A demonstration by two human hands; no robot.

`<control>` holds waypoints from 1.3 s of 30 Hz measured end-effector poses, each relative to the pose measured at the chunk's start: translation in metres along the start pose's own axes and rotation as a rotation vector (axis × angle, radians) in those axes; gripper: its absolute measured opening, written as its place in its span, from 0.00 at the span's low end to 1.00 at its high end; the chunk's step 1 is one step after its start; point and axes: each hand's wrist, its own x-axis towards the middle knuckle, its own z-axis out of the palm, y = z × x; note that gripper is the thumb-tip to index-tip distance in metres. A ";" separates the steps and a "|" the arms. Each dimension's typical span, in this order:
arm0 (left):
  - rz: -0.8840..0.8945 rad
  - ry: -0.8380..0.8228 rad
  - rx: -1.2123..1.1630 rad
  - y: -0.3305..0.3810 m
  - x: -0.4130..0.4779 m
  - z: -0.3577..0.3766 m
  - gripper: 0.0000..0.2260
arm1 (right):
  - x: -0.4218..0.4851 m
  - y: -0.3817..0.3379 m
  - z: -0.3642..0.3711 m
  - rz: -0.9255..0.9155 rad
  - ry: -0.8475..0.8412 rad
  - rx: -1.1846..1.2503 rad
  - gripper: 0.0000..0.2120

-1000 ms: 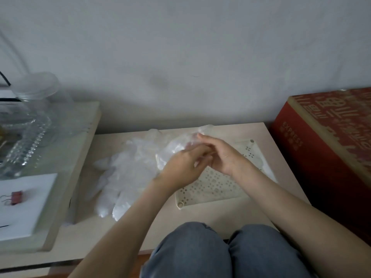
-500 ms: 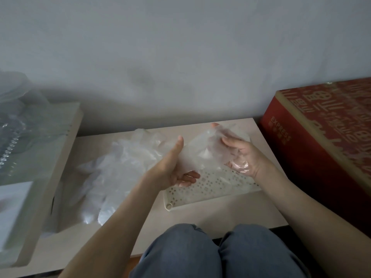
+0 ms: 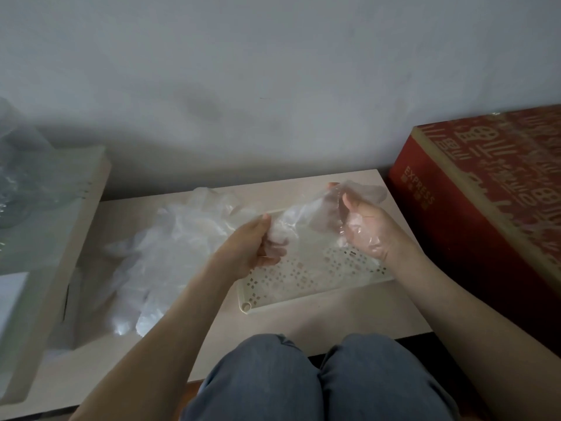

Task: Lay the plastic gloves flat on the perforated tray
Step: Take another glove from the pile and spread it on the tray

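two closed grips, left hand (image 3: 253,249) and right hand (image 3: 365,229), stretch one flimsy, clingy plastic glove (image 3: 306,217) by its ends above the perforated tray (image 3: 291,282).

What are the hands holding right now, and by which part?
One clear plastic glove, stretched above the perforated tray. The left hand grips one bunched end; the right hand holds the other end, which drapes over its palm.
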 end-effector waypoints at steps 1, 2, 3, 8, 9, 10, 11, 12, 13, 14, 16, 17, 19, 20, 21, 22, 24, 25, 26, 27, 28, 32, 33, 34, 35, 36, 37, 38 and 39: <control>0.027 0.048 0.018 -0.003 0.002 0.000 0.18 | 0.001 0.000 -0.003 0.004 0.015 -0.034 0.16; 0.056 0.104 0.040 -0.006 0.004 0.000 0.17 | 0.001 -0.001 -0.006 0.014 0.042 -0.066 0.16; 0.086 0.153 0.047 -0.008 0.006 -0.001 0.16 | 0.002 -0.001 -0.010 0.024 0.067 -0.092 0.15; 0.122 0.210 -0.170 -0.009 0.008 -0.002 0.07 | 0.003 0.005 -0.015 0.034 0.140 -0.117 0.07; 0.128 0.229 -0.188 -0.008 0.008 -0.002 0.06 | 0.002 0.006 -0.015 0.038 0.157 -0.175 0.08; 0.141 0.268 -0.178 -0.008 0.009 -0.001 0.06 | 0.001 0.006 -0.014 0.033 0.153 -0.231 0.09; 0.163 0.320 -0.161 -0.008 0.010 -0.001 0.07 | -0.001 0.006 -0.014 0.027 0.146 -0.258 0.10; 0.187 0.363 -0.158 -0.008 0.011 0.000 0.07 | -0.002 0.006 -0.014 0.029 0.137 -0.259 0.11; 0.206 0.394 -0.183 -0.008 0.012 0.000 0.04 | -0.003 0.005 -0.014 0.048 0.131 -0.251 0.11; 0.219 0.424 -0.214 -0.008 0.012 0.001 0.06 | -0.004 0.006 -0.015 0.090 0.125 -0.234 0.11; 0.247 0.452 -0.274 -0.008 0.013 0.000 0.15 | -0.004 0.007 -0.016 0.181 0.095 -0.177 0.10; 0.274 0.458 -0.298 -0.007 0.013 0.000 0.17 | -0.003 0.009 -0.018 0.205 0.073 -0.173 0.08; 0.327 0.475 -0.385 -0.005 0.012 -0.002 0.17 | -0.001 0.012 -0.021 0.222 0.052 -0.229 0.02; 0.348 0.493 -0.432 -0.003 0.012 -0.004 0.16 | -0.001 0.013 -0.023 0.232 0.037 -0.254 0.03; 0.369 0.509 -0.463 -0.002 0.011 -0.006 0.16 | -0.001 0.012 -0.026 0.249 0.018 -0.272 0.09; 0.386 0.519 -0.477 -0.002 0.011 -0.008 0.16 | -0.002 0.012 -0.027 0.275 -0.007 -0.265 0.16; 0.415 0.505 -0.485 -0.003 0.011 -0.012 0.15 | -0.007 0.010 -0.030 0.317 -0.056 -0.142 0.26; 0.427 0.487 -0.477 -0.002 0.010 -0.013 0.14 | -0.009 0.010 -0.029 0.327 -0.067 -0.070 0.30; 0.442 0.463 -0.458 -0.001 0.009 -0.013 0.10 | -0.012 0.010 -0.029 0.331 -0.079 -0.010 0.34; 0.461 0.437 -0.423 0.001 0.008 -0.012 0.06 | -0.013 0.008 -0.027 0.333 -0.081 0.037 0.38; 0.484 0.418 -0.369 0.002 0.006 -0.011 0.02 | -0.012 0.008 -0.026 0.347 -0.065 0.084 0.42; 0.539 0.551 0.206 0.011 -0.001 -0.008 0.06 | 0.005 0.000 -0.029 0.476 0.109 -0.184 0.42; 0.554 0.543 0.319 0.013 -0.004 -0.007 0.07 | 0.008 -0.003 -0.030 0.470 0.123 -0.435 0.39; 0.569 0.507 0.389 0.016 -0.006 -0.005 0.08 | 0.010 -0.005 -0.027 0.432 0.137 -0.641 0.35; 0.582 0.460 0.435 0.017 -0.007 -0.003 0.09 | 0.013 -0.007 -0.024 0.360 0.143 -0.761 0.30; 0.591 0.413 0.475 0.018 -0.007 -0.001 0.10 | 0.015 -0.009 -0.018 0.284 0.117 -0.783 0.24; 0.589 0.375 0.513 0.020 -0.006 0.002 0.10 | 0.017 -0.011 -0.009 0.222 0.040 -0.787 0.19; 0.576 0.337 0.533 0.021 -0.005 0.004 0.10 | 0.018 -0.011 0.001 0.179 -0.051 -0.796 0.16; 0.556 0.298 0.538 0.022 -0.003 0.006 0.11 | 0.017 -0.010 0.012 0.172 -0.127 -0.821 0.16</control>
